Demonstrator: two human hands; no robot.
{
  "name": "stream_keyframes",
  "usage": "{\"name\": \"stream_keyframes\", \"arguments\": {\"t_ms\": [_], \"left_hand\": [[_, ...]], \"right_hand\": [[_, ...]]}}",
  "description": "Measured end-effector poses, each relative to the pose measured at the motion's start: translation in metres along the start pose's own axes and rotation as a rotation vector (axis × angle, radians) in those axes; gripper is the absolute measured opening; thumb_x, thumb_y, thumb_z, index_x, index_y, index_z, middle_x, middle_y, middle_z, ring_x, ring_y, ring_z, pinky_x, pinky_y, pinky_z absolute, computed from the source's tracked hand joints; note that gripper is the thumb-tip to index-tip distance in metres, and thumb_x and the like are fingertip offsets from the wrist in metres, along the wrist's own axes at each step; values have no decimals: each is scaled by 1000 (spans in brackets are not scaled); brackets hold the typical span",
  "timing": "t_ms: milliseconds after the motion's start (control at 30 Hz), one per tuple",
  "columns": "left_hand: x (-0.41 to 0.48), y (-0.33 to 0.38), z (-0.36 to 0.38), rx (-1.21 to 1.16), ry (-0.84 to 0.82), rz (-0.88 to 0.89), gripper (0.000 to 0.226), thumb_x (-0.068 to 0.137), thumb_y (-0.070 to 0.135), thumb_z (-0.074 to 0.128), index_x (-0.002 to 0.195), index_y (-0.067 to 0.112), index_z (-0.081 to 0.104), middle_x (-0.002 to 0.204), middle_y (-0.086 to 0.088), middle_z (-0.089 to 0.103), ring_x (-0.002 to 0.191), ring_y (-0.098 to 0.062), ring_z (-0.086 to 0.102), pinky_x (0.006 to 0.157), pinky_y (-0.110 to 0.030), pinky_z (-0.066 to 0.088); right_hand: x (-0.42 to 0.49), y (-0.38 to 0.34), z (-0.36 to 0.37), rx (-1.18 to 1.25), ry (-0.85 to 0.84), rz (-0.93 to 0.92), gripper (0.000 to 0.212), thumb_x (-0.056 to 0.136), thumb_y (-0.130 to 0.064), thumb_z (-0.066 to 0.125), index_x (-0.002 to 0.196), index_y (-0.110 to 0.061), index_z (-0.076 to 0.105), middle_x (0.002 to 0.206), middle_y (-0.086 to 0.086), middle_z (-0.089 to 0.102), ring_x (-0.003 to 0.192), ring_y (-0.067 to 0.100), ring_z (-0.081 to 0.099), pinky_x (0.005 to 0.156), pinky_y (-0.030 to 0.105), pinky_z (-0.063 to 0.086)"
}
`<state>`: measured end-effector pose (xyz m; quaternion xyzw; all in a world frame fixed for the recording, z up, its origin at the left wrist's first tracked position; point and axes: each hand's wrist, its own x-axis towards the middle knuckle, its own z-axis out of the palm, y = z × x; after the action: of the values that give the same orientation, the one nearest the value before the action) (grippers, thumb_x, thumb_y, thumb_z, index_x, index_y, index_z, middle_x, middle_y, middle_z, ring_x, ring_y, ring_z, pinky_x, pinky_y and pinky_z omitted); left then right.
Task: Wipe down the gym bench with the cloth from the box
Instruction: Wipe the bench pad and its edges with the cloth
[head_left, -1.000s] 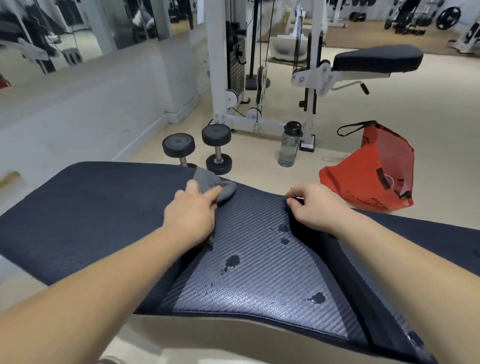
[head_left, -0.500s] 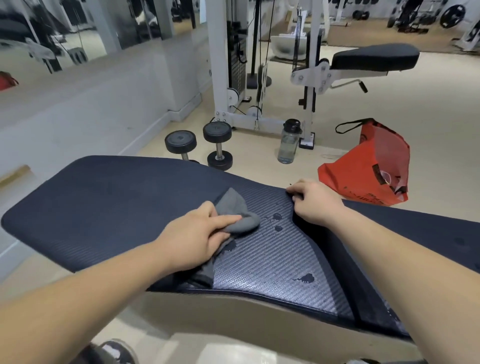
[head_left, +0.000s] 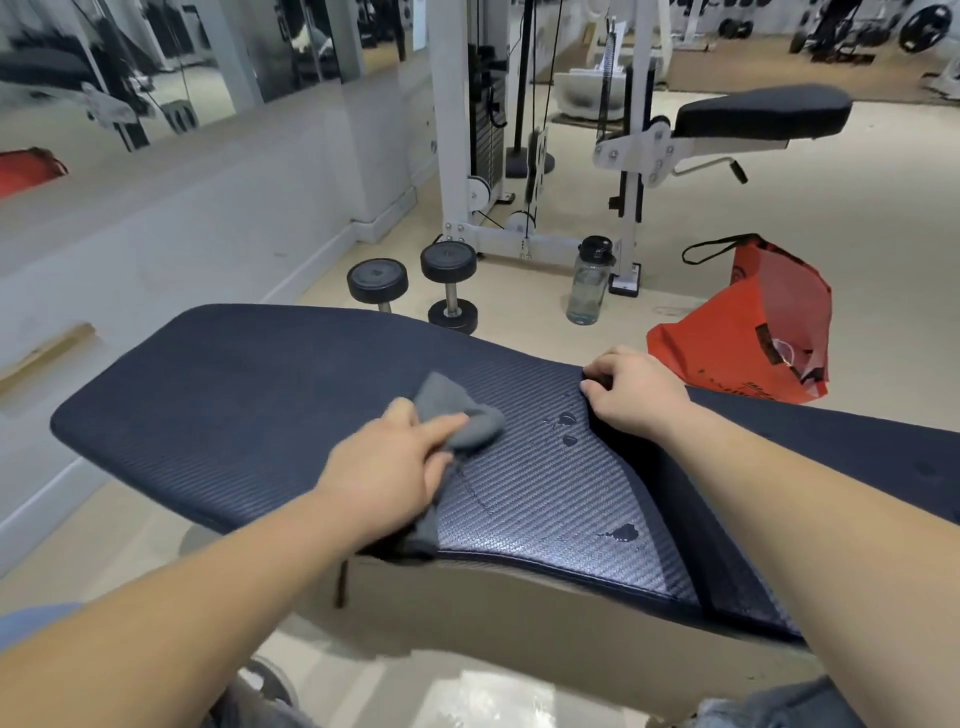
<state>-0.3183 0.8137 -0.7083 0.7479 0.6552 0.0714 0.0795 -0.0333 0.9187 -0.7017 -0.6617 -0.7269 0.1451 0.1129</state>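
The dark blue gym bench stretches across the view in front of me, its ribbed middle pad shiny and wet. My left hand grips a grey cloth and presses it onto the pad left of the middle. Small water drops lie just right of the cloth, and a larger drop sits near the front edge. My right hand rests on the far edge of the pad, fingers curled over the seam where the pads meet.
Behind the bench stand two black dumbbells, a clear water bottle and a red bag on the beige floor. A white cable machine with a black seat is farther back. A mirrored wall runs along the left.
My left hand has dragged the cloth from the pad's far edge towards me and rightwards; the drops in the pad's middle are gone. The right hand has stayed in place.
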Motion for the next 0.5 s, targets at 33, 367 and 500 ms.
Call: {"name": "stream_keyframes", "arguments": {"t_ms": [33, 367, 500], "left_hand": [[5, 2, 1, -14, 49, -131, 45, 99, 50, 46, 144, 54, 40, 103, 4, 37, 94, -26, 57, 72, -35, 46], [5, -1, 2, 21, 23, -80, 47, 98, 52, 44, 145, 57, 38, 105, 5, 39, 98, -25, 59, 75, -37, 50], [-9, 48, 10, 35, 45, -178, 49, 100, 47, 42, 148, 46, 32, 116, -3, 41, 103, -30, 55, 77, -41, 51]], "right_hand": [[-1, 1, -1, 13, -6, -7, 35, 99, -38, 59, 126, -21, 73, 134, -2, 64, 128, 25, 58, 104, 37, 49], [-5, 10, -10, 65, 23, -31, 26, 98, -26, 60, 114, -14, 77, 123, 8, 70, 115, 29, 64, 98, 34, 50], [-6, 5, -14, 101, 85, -43, 27, 100, -28, 56, 110, -16, 78, 118, 6, 72, 112, 27, 65, 95, 35, 51]]}}
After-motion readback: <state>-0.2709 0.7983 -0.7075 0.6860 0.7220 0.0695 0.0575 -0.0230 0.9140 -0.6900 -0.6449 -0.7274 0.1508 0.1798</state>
